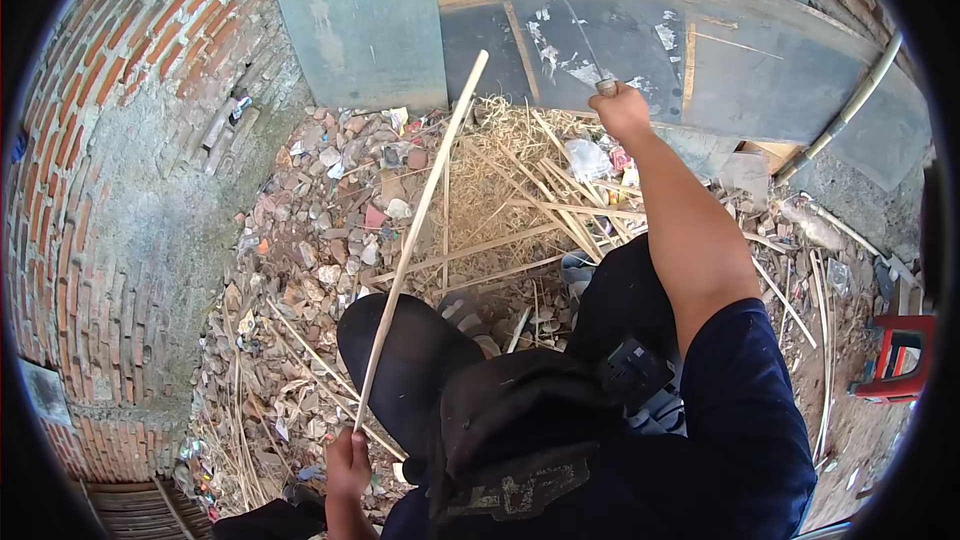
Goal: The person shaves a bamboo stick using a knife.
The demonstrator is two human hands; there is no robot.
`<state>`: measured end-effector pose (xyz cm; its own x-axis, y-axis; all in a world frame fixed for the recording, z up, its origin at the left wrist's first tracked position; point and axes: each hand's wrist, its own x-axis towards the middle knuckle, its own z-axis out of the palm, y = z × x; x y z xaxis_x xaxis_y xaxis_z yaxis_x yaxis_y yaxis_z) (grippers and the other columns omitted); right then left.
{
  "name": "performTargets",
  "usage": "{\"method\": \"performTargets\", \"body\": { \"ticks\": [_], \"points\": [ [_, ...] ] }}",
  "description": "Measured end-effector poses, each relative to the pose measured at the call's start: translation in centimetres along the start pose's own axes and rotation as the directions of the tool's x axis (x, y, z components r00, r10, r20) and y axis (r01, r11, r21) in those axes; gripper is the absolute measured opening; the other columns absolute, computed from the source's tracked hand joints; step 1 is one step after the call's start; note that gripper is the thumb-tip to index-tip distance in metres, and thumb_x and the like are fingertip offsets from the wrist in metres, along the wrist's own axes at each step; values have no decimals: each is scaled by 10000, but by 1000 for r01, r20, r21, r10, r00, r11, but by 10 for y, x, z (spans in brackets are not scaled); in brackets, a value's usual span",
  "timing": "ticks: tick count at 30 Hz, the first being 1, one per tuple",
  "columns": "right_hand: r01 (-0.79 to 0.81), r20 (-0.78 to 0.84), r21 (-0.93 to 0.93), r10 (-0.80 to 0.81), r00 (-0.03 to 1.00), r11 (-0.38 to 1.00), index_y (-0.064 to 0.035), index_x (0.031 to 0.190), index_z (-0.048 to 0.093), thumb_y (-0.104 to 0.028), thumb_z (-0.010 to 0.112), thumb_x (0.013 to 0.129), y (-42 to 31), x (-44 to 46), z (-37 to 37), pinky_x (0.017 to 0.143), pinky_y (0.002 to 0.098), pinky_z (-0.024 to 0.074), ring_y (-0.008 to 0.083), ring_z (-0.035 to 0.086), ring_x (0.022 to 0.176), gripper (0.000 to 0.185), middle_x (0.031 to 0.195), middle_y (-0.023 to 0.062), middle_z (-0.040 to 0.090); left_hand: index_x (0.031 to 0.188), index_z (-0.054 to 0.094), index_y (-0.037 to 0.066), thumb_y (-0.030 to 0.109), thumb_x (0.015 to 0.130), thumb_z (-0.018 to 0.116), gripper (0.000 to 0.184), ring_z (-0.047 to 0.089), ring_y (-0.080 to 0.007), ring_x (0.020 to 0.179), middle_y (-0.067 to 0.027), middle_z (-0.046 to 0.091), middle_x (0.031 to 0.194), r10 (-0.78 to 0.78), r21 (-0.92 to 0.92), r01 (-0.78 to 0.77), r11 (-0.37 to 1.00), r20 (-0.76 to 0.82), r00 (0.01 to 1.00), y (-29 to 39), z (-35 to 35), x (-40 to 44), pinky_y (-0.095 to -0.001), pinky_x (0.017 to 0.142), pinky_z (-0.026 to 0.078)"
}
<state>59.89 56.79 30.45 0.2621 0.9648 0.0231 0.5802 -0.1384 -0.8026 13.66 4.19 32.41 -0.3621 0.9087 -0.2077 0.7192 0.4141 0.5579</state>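
My left hand is closed round the lower end of a long pale bamboo strip, which slants up across my left knee. Stretched out forward, my right hand grips the handle of a knife. Its narrow blade points up and away, in front of the dark panels, apart from the strip. Below and between the two hands lies a heap of thin curled shavings. Several split bamboo strips are scattered over the shavings by my feet.
A brick wall rises at the left. Grey boards and a curved dark panel stand ahead, with a pole leaning at the right. Stony rubble covers the ground. A red plastic stool is at the far right.
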Motion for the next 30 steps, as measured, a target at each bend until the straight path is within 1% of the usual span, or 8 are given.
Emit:
{"method": "performTargets", "body": {
  "ticks": [7, 13, 14, 18, 21, 24, 27, 30],
  "points": [
    [340, 154, -6, -335, 930, 940, -96, 1088, 727, -288, 712, 823, -49, -32, 0, 850, 441, 556, 349, 719, 930, 328, 984, 176, 747, 911, 613, 8, 367, 1090, 461, 429, 534, -178, 605, -88, 563, 656, 14, -56, -15, 998, -20, 1000, 22, 5, 21, -361, 581, 428],
    [733, 565, -83, -574, 593, 675, -147, 1007, 726, -251, 682, 852, -102, -94, 21, 802, 453, 586, 297, 724, 859, 191, 869, 113, 724, 932, 599, -10, 348, 1094, 468, 414, 529, -138, 638, -69, 572, 675, 38, 8, -38, 999, -35, 999, 52, 11, 25, -338, 595, 424],
    [787, 630, -86, -579, 518, 611, -153, 997, 721, -240, 671, 860, -108, -106, 26, 792, 449, 590, 283, 723, 844, 170, 855, 103, 718, 932, 595, 6, 288, 1070, 501, 328, 539, -260, 544, -136, 548, 616, 83, 14, -82, 997, -80, 993, 46, 18, 27, -400, 541, 413],
    [933, 720, -104, -621, 309, 343, -126, 911, 695, -154, 710, 807, -116, -140, 40, 737, 452, 585, 284, 710, 753, 109, 773, 101, 711, 945, 572, 10, 272, 1049, 520, 287, 618, -391, 597, -175, 582, 628, 115, 111, -97, 989, -171, 978, 47, 31, 27, -458, 557, 455],
    [817, 766, -74, -491, 414, 572, -111, 924, 694, -179, 686, 821, -100, -114, 65, 759, 464, 579, 316, 699, 762, 124, 778, 120, 706, 968, 565, 5, 254, 1066, 479, 281, 609, -392, 590, -184, 580, 645, 141, 188, -104, 977, -195, 970, 44, 33, 27, -461, 549, 439],
    [542, 643, -204, -306, 702, 815, -127, 1063, 709, -204, 586, 916, -97, -88, 74, 776, 428, 589, 227, 699, 809, 207, 843, 87, 695, 957, 558, 7, 223, 1056, 487, 248, 599, -436, 584, -196, 570, 627, 200, 227, -151, 962, -208, 958, 34, 33, 31, -481, 539, 436],
    [614, 605, -182, -405, 686, 768, -120, 1059, 699, -225, 585, 930, -94, -90, 68, 782, 434, 589, 224, 698, 789, 201, 832, 91, 688, 916, 530, 9, 219, 1057, 483, 257, 589, -433, 570, -194, 558, 617, 199, 216, -163, 963, -154, 968, 36, 26, 33, -480, 529, 421],
    [772, 737, -133, -459, 496, 621, -139, 1002, 693, -208, 659, 848, -109, -126, 61, 755, 456, 578, 283, 714, 782, 172, 808, 98, 707, 896, 513, 10, 229, 1062, 477, 277, 581, -425, 558, -191, 549, 609, 196, 190, -174, 966, -107, 975, 36, 23, 33, -475, 520, 409]
  ]
}}
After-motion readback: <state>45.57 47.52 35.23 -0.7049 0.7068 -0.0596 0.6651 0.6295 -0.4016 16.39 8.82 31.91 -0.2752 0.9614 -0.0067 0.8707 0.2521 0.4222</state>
